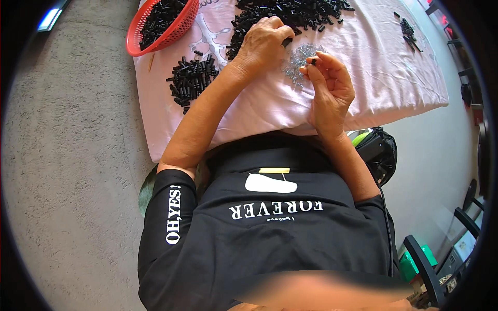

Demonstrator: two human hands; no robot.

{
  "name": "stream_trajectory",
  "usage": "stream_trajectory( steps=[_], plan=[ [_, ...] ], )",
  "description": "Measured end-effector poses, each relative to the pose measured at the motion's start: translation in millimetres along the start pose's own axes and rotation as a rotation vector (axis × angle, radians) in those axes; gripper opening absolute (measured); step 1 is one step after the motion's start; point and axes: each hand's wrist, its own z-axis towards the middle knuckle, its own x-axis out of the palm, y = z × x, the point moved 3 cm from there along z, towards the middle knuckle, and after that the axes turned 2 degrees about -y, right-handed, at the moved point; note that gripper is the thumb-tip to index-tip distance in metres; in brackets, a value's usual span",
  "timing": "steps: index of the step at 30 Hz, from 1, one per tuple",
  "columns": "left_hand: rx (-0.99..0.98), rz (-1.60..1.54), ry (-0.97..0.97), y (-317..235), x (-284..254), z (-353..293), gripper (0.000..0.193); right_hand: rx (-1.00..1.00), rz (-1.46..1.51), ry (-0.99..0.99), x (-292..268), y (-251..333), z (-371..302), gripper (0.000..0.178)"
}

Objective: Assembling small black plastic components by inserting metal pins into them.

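Note:
My left hand [262, 44] is at the near edge of a large pile of black tubular pieces [290, 13]. Its thumb and fingers close on a small black tubular piece [287, 42]. To the right, my right hand [332, 88] is raised, thumb and forefinger pinching a tiny black part [313, 61]; its exact kind is too small to tell. Between the hands lies a spread of small shiny silvery pieces [298, 65]. A smaller heap of black tubular pieces [193, 78] lies beside my left forearm.
A red perforated plastic basket [136, 42] of black pieces stands at the table's far left. Small dark parts [409, 35] lie far right on the pink cloth [394, 88]. A black bag [381, 153] is below the right table edge, and a black chair arm [423, 264] lower right.

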Motion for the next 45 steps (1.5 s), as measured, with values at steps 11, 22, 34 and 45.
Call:
stream_trajectory(
  steps=[11,22,34,45],
  plan=[
    [-0.075,0.03,-0.032,17,-20,-14,0.038,0.043,-0.142,0.11,6,1,-2,0.02],
    [-0.225,-0.141,-0.057,12,-66,-63,0.027,-0.051,-0.568,0.419,20,5,-7,0.017],
    [-0.341,-0.191,-0.019,-1,-68,-74,0.026,-0.263,-0.906,0.523,36,5,-2,0.017],
    [-0.295,-0.186,-0.019,-1,-53,-60,0.029,-0.25,-0.832,0.592,34,1,-8,0.015]
  ],
)
